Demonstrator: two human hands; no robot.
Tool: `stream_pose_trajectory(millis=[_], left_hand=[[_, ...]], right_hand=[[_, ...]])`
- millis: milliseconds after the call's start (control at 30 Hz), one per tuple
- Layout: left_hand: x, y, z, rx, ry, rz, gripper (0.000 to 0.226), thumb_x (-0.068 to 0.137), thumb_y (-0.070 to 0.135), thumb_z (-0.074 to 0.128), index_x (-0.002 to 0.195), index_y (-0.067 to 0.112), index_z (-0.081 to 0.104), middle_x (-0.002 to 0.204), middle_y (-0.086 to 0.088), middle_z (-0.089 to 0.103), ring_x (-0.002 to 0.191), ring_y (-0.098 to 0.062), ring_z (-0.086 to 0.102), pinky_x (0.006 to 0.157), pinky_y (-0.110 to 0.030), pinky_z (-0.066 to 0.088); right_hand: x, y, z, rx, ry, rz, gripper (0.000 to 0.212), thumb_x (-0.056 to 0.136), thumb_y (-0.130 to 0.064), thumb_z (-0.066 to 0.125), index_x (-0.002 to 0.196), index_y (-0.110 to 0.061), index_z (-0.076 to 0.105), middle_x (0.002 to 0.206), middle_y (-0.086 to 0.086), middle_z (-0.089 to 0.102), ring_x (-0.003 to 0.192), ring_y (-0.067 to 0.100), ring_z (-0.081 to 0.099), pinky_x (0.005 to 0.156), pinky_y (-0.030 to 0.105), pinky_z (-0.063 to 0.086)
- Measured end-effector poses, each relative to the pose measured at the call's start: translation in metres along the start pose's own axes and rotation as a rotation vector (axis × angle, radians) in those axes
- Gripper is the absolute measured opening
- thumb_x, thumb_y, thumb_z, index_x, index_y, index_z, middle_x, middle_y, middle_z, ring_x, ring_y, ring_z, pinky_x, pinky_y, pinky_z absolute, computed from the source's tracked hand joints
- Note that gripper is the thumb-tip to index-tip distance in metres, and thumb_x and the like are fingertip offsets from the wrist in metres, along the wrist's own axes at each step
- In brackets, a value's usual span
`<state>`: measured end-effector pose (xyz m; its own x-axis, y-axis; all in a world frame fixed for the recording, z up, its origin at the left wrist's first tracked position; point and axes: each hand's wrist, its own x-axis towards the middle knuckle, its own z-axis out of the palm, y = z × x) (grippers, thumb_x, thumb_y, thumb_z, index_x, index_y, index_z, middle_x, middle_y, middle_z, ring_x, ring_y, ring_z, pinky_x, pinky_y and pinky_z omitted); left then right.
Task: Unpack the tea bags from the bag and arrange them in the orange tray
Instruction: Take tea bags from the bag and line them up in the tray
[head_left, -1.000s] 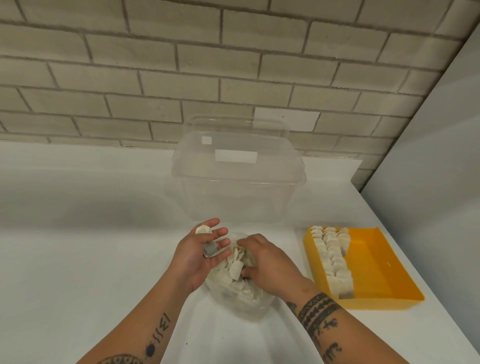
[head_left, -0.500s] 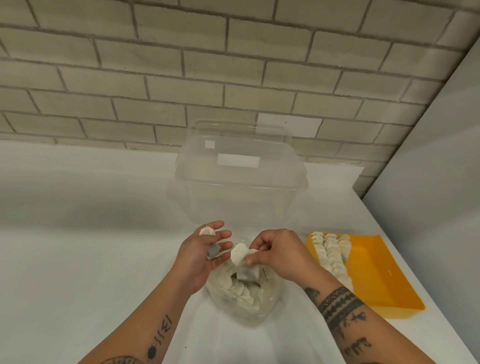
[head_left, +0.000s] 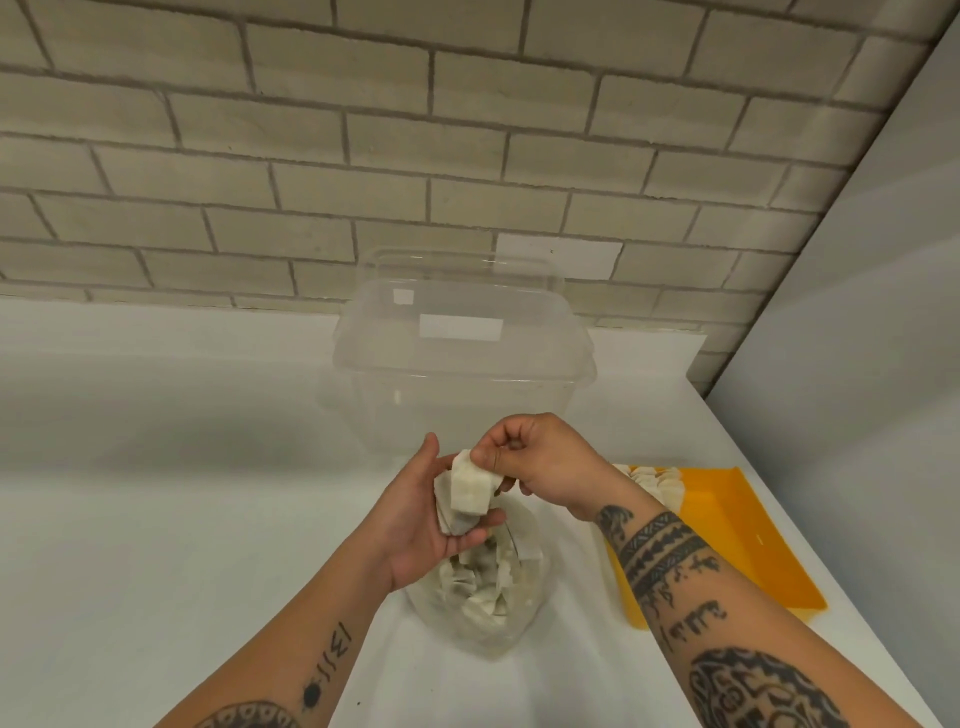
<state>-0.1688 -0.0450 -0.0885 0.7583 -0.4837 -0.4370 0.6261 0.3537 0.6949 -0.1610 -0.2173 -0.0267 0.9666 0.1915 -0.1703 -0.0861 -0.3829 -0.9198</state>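
Over the bag (head_left: 483, 597), the right hand (head_left: 540, 467) is pinching a tea bag (head_left: 470, 486); the left hand (head_left: 415, 530) is cupping a half-hidden stack (head_left: 442, 494).

Tea bags (head_left: 470, 491) in fingers (head_left: 484, 457) above clear bag (head_left: 535, 587)

My left hand (head_left: 415, 525) lies palm up in front of me, thumb raised, fingers curled round a small clutch of pale paper tea bags (head_left: 445, 506) in the palm. My right hand (head_left: 545, 462) sits just above and beside it, knuckles up, fingers bunched, thumb and forefinger pinching a white folded tea bag (head_left: 470, 486) that touches the clutch. The bare, tattooed left forearm (head_left: 311, 639) and right forearm (head_left: 675, 571) reach in from the bottom edge and converge.
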Motion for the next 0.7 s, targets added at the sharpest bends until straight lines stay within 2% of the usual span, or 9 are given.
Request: stream_pose_trajectory(millis=[100, 200, 300, 367, 467, 500, 567, 633, 700], left_hand=[[-0.003, 0.001, 0.002, -0.013, -0.119, -0.018, 0.066, 0.094, 0.07, 0.042, 0.13, 0.021, 0.068, 0.124, -0.018, 0.07, 0.099, -0.039, 0.07, 0.055, -0.03, 0.055], [-0.003, -0.001, -0.003, 0.053, -0.09, 0.054, 0.045, 0.095, 0.043, 0.059, 0.135, 0.024, 0.061, 0.113, -0.012, 0.072, 0.084, -0.029, 0.071, 0.049, -0.023, 0.051], [-0.004, -0.003, -0.012, -0.031, -0.019, 0.119, 0.037, 0.093, 0.024, 0.063, 0.13, 0.023, 0.064, 0.093, -0.008, 0.068, 0.071, -0.022, 0.066, 0.044, -0.021, 0.048], [-0.005, -0.003, -0.018, -0.1, 0.042, 0.139, 0.027, 0.095, 0.018, 0.061, 0.12, 0.023, 0.069, 0.086, -0.006, 0.067, 0.07, -0.021, 0.067, 0.043, -0.021, 0.05], [-0.006, -0.005, -0.027, -0.139, 0.121, 0.147, 0.019, 0.099, 0.015, 0.059, 0.114, 0.019, 0.068, 0.09, -0.006, 0.071, 0.077, -0.022, 0.071, 0.046, -0.022, 0.054], [-0.006, -0.006, -0.028, -0.149, 0.139, 0.148, 0.017, 0.099, 0.014, 0.059, 0.113, 0.019, 0.067, 0.092, -0.006, 0.072, 0.079, -0.023, 0.072, 0.048, -0.023, 0.055], [-0.007, -0.008, -0.027, -0.161, 0.158, 0.146, 0.015, 0.1, 0.014, 0.059, 0.112, 0.018, 0.066, 0.097, -0.008, 0.073, 0.081, -0.023, 0.073, 0.05, -0.024, 0.057], [-0.007, -0.01, -0.027, -0.148, 0.163, 0.143, 0.016, 0.1, 0.014, 0.059, 0.114, 0.018, 0.065, 0.101, -0.009, 0.073, 0.082, -0.023, 0.074, 0.052, -0.025, 0.058], [-0.008, -0.011, -0.027, -0.133, 0.167, 0.143, 0.017, 0.099, 0.014, 0.06, 0.115, 0.018, 0.065, 0.102, -0.009, 0.073, 0.082, -0.023, 0.073, 0.054, -0.025, 0.058]], right_hand=[[0.004, 0.005, 0.007, -0.084, 0.015, 0.011, 0.02, 0.087, -0.025, 0.078, 0.093, -0.006, 0.073, 0.086, 0.014, 0.075, 0.065, 0.011, 0.067, 0.06, 0.022, 0.054], [0.007, 0.013, 0.015, -0.073, 0.107, -0.016, 0.018, 0.096, -0.03, 0.067, 0.096, -0.015, 0.076, 0.084, 0.001, 0.075, 0.063, 0.001, 0.064, 0.063, 0.021, 0.052], [-0.001, 0.024, 0.013, -0.102, 0.215, -0.043, 0.018, 0.1, -0.032, 0.059, 0.103, -0.022, 0.074, 0.094, -0.008, 0.074, 0.061, -0.006, 0.058, 0.061, 0.013, 0.045], [-0.013, 0.038, 0.007, -0.25, 0.102, -0.073, 0.014, 0.093, -0.028, 0.069, 0.106, -0.028, 0.073, 0.101, -0.016, 0.072, 0.072, -0.008, 0.058, 0.071, 0.012, 0.046], [-0.026, 0.059, 0.011, -0.703, -0.309, -0.054, 0.039, 0.08, -0.028, 0.081, 0.117, -0.036, 0.07, 0.112, -0.022, 0.068, 0.092, -0.006, 0.055, 0.083, 0.013, 0.044], [-0.027, 0.065, 0.016, -0.825, -0.38, -0.07, 0.045, 0.079, -0.031, 0.08, 0.121, -0.038, 0.067, 0.115, -0.021, 0.067, 0.099, -0.004, 0.054, 0.086, 0.015, 0.044], [-0.024, 0.073, 0.029, -0.915, -0.385, -0.095, 0.043, 0.083, -0.033, 0.076, 0.124, -0.039, 0.066, 0.116, -0.017, 0.068, 0.104, 0.004, 0.057, 0.09, 0.024, 0.047], [-0.019, 0.074, 0.041, -0.857, -0.326, -0.102, 0.03, 0.088, -0.031, 0.071, 0.118, -0.034, 0.071, 0.109, -0.012, 0.073, 0.097, 0.008, 0.064, 0.088, 0.029, 0.052], [-0.018, 0.072, 0.051, -0.79, -0.272, -0.073, 0.023, 0.092, -0.027, 0.065, 0.114, -0.03, 0.073, 0.103, -0.01, 0.074, 0.09, 0.009, 0.067, 0.083, 0.028, 0.054]])
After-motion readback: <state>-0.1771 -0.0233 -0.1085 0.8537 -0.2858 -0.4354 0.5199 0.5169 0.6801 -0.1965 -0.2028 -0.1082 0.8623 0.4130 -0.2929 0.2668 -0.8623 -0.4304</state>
